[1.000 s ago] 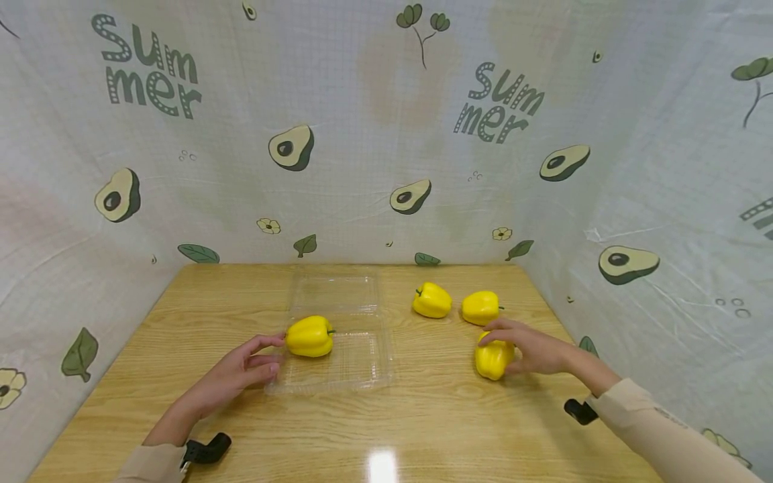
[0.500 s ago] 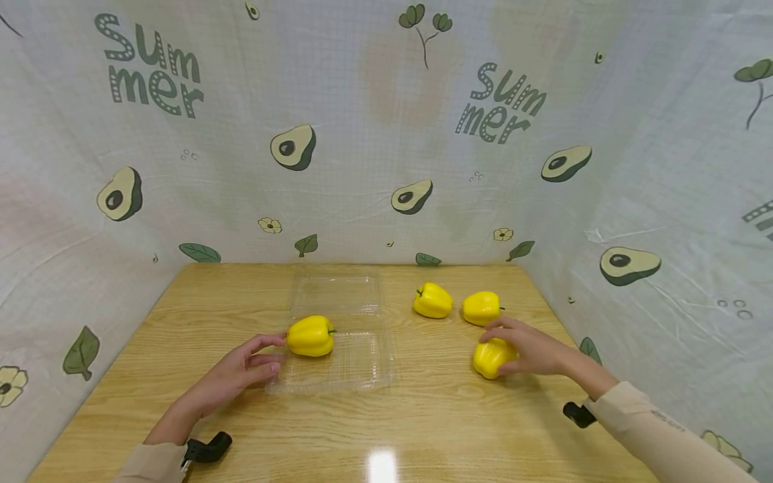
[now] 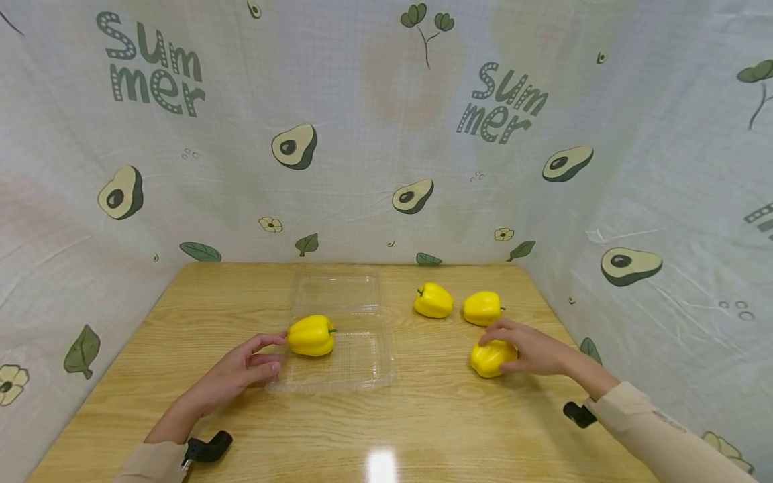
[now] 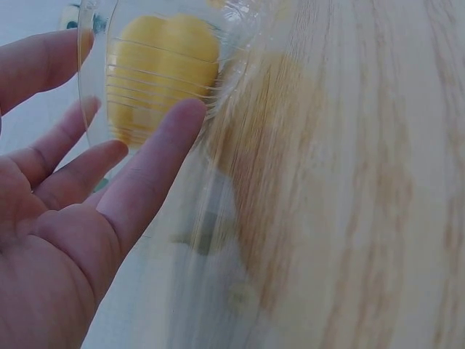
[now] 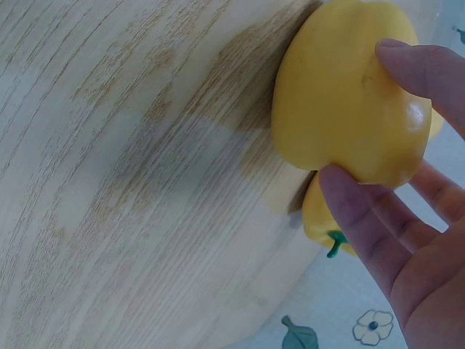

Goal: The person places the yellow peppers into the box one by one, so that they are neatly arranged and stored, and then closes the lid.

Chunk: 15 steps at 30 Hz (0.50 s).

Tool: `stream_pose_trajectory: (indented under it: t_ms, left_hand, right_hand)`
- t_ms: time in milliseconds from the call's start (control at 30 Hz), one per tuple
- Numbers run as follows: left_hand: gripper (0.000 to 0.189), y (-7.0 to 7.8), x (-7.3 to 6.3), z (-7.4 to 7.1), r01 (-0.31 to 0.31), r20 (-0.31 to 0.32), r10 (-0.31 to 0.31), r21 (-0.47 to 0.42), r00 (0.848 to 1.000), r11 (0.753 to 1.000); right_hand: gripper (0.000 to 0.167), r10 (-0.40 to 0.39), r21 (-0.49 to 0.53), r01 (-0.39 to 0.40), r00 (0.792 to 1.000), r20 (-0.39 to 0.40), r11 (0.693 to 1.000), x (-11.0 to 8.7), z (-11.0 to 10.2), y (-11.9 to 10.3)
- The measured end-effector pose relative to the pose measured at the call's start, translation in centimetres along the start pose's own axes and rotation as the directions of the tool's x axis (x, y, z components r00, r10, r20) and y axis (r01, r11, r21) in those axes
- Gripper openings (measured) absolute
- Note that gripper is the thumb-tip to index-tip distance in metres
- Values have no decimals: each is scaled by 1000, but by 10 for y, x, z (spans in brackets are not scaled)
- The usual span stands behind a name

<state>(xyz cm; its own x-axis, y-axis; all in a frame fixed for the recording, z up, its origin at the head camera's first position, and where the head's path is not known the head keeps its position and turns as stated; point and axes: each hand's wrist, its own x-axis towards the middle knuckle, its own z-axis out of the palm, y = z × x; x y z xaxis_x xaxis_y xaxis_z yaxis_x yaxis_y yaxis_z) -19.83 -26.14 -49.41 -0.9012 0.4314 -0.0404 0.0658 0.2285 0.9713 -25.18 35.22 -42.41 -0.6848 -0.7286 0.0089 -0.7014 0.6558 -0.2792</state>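
Note:
My right hand (image 3: 525,349) has its thumb and fingers round a yellow bell pepper (image 3: 490,360), low over the right side of the table. In the right wrist view the thumb lies on one side of this bell pepper (image 5: 341,94) and the fingertips (image 5: 338,182) on the other. At left, my left hand (image 3: 241,372) touches the near-left side of a clear plastic clamshell box (image 3: 362,384), its fingers loosely extended. Inside the box's front half lies another yellow bell pepper (image 3: 311,335), stem pointing right; the left wrist view shows it through the ribbed wall.
Two more yellow bell peppers, one (image 3: 433,300) with its stem to the left and one (image 3: 482,308) with its stem to the right, lie behind the right hand. The box's lid (image 3: 335,292) lies folded back. A printed cloth (image 3: 362,168) surrounds the wooden table (image 3: 435,416).
The bell pepper in my right hand has turned and shifted slightly left, and the right fingers have closed further round it. The left hand and the box have kept their places.

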Motion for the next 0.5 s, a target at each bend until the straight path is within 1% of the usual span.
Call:
stream_pose_trajectory:
  t_ms: [100,167,233,367,500]
  left_hand:
    - [50,0,0,0,-4,1,4,3,1000,1000]
    - [50,1,-1,0,-5,1,5,-4,1000,1000]
    - [50,1,-1,0,-20,7,20,0,1000,1000]
    - [51,1,-1,-1,-29,13,29,-10,999,1000]
    - [51,1,-1,-1,-34,17,34,-10,999,999]
  right_hand:
    - [44,-12,7,12,1000,5,1000,-1,-1,-1]
    - [44,-18,28,18,1000,11,999,-1,-2,-1]
    - [44,-22,58,21,1000,21,998,-2,-3,0]
    - [43,-22,107,18,999,42,994,-2,-6,0]
    - [38,-10,119,3,998,57,993,-1,-7,0]
